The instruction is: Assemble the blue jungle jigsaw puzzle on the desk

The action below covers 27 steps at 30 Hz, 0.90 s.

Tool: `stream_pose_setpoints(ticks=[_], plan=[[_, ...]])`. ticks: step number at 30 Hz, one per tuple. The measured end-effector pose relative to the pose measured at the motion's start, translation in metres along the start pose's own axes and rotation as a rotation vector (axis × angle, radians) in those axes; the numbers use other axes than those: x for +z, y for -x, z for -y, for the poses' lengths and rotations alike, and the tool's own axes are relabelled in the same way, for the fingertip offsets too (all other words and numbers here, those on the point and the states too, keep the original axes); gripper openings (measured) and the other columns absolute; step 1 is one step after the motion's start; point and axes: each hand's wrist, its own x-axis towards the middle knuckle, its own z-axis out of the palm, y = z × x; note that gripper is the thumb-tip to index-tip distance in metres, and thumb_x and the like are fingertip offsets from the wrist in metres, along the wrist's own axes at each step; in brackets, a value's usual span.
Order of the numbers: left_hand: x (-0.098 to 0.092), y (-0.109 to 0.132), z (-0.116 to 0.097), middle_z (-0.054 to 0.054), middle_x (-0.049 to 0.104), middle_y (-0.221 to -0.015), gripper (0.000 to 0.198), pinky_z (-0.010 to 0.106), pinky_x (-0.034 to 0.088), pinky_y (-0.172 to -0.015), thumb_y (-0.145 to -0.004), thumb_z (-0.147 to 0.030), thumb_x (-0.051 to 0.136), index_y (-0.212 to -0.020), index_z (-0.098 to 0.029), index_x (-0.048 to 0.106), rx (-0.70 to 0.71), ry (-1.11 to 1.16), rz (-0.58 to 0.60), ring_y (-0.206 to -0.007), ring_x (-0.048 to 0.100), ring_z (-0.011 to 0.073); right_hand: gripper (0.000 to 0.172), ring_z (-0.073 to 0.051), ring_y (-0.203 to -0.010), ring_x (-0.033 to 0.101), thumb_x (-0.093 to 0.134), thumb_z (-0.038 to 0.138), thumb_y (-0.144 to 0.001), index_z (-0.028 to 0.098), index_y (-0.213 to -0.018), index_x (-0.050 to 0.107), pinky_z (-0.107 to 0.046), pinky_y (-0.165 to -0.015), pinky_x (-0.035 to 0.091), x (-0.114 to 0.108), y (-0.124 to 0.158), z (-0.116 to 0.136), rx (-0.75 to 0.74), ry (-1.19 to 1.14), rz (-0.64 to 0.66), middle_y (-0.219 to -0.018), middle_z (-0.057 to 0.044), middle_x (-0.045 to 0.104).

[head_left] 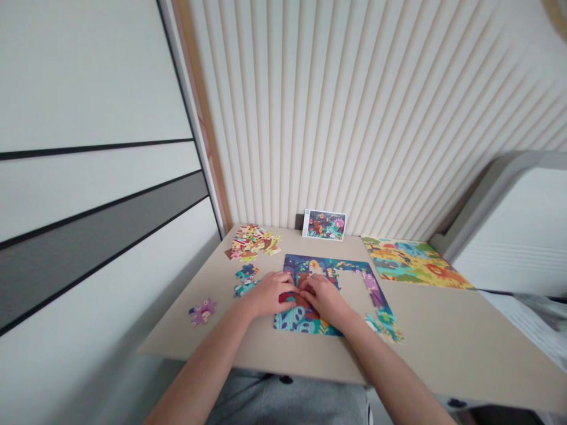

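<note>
The left hand [270, 293] and right hand [324, 297] are curling over a partly assembled jigsaw puzzle [296, 321] on the bench [425, 330], fingertips meeting; any gripped piece is hidden. A purple piece [202, 311] is lying leftward, teal pieces [245, 280] and a heap of pieces [253, 243] beyond, a picture card [324, 225] leaning farther back, another assembled puzzle [411, 262] rightward.

Free room lay on the surface [436, 330] toward the near right corner; the partly built jigsaw [310, 265] and loose pieces [253, 243] obstructed the centre and far left corner.
</note>
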Motion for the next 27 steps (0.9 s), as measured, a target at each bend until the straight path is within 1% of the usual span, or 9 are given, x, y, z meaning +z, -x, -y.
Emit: stream_pose_setpoints(ticks=[3,6,9,13,19,21,22,26,27], plan=[[0.0,0.0,0.0,0.003,0.067,-0.11,0.023,0.037,0.044,-0.098,-0.087,-0.039,0.074,-0.108,-0.029,0.075,0.007,-0.006,0.001,-0.107,0.061,0.023,0.01,-0.018,-0.091,0.063,0.065,0.017,-0.092,0.021,-0.085,0.071,-0.028,-0.085,0.045,-0.01,0.001,-0.005,0.018,0.027,0.037,-0.092,-0.004,0.07],[0.0,0.0,-0.002,0.003,0.067,-0.11,0.027,0.038,0.044,-0.098,-0.086,-0.044,0.075,-0.108,-0.029,0.075,0.012,-0.015,-0.005,-0.107,0.061,0.0233,0.011,-0.018,-0.09,0.064,0.065,0.021,-0.093,0.021,-0.088,0.075,-0.028,-0.085,0.044,-0.023,0.003,-0.01,0.024,-0.005,0.079,-0.092,-0.004,0.072],[-0.001,-0.001,-0.003,0.003,0.067,-0.11,0.032,0.038,0.044,-0.098,-0.085,-0.05,0.075,-0.107,-0.027,0.075,0.003,-0.017,-0.006,-0.108,0.061,0.0237,0.012,-0.018,-0.091,0.065,0.066,0.025,-0.093,0.022,-0.093,0.078,-0.028,-0.086,0.045,-0.032,0.004,-0.013,-0.013,-0.054,0.148,-0.093,-0.004,0.073],[0.0,-0.001,-0.005,0.004,0.066,-0.11,0.036,0.038,0.044,-0.096,-0.084,-0.048,0.075,-0.114,-0.028,0.073,-0.01,-0.032,-0.006,-0.107,0.06,0.0242,0.013,-0.018,-0.092,0.064,0.071,0.025,-0.089,0.024,-0.098,0.081,-0.028,-0.086,0.045,-0.028,0.005,-0.013,-0.054,-0.041,0.188,-0.094,-0.004,0.073],[-0.001,-0.003,-0.008,0.005,0.064,-0.108,0.032,0.039,0.045,-0.096,-0.086,-0.046,0.072,-0.114,-0.031,0.075,-0.006,-0.09,0.011,-0.106,0.06,0.0253,0.014,-0.019,-0.09,0.063,0.067,0.025,-0.092,0.027,-0.09,0.081,-0.028,-0.084,0.045,-0.024,0.004,-0.012,-0.097,0.037,0.183,-0.09,-0.004,0.07],[-0.001,-0.003,-0.01,0.006,0.064,-0.107,0.034,0.039,0.044,-0.096,-0.087,-0.046,0.072,-0.117,-0.03,0.073,-0.01,-0.102,0.007,-0.106,0.059,0.0254,0.02,-0.02,-0.091,0.063,0.061,0.025,-0.096,0.025,-0.09,0.08,-0.029,-0.085,0.045,-0.029,0.003,-0.012,-0.085,0.045,0.136,-0.09,-0.005,0.071],[-0.001,-0.003,-0.012,0.006,0.063,-0.107,0.036,0.039,0.044,-0.096,-0.087,-0.046,0.072,-0.119,-0.03,0.072,-0.011,-0.11,0.006,-0.106,0.059,0.0255,0.023,-0.02,-0.091,0.064,0.057,0.025,-0.098,0.024,-0.091,0.079,-0.029,-0.085,0.045,-0.033,0.003,-0.012,-0.057,0.053,0.079,-0.091,-0.005,0.071],[-0.002,-0.004,-0.019,0.007,0.061,-0.107,0.04,0.04,0.045,-0.093,-0.09,-0.043,0.068,-0.128,-0.031,0.068,0.004,-0.175,0.012,-0.108,0.057,0.0268,0.031,-0.021,-0.086,0.066,0.047,0.031,-0.101,0.02,-0.1,0.075,-0.029,-0.078,0.045,-0.048,0.0,-0.022,0.157,0.098,-0.252,-0.094,-0.008,0.074],[-0.003,-0.005,-0.022,0.007,0.06,-0.106,0.039,0.041,0.045,-0.093,-0.091,-0.043,0.066,-0.128,-0.032,0.068,0.01,-0.193,0.017,-0.108,0.056,0.0272,0.031,-0.021,-0.084,0.066,0.046,0.033,-0.101,0.02,-0.1,0.075,-0.028,-0.076,0.045,-0.051,0.0,-0.024,0.201,0.104,-0.308,-0.094,-0.008,0.074]])
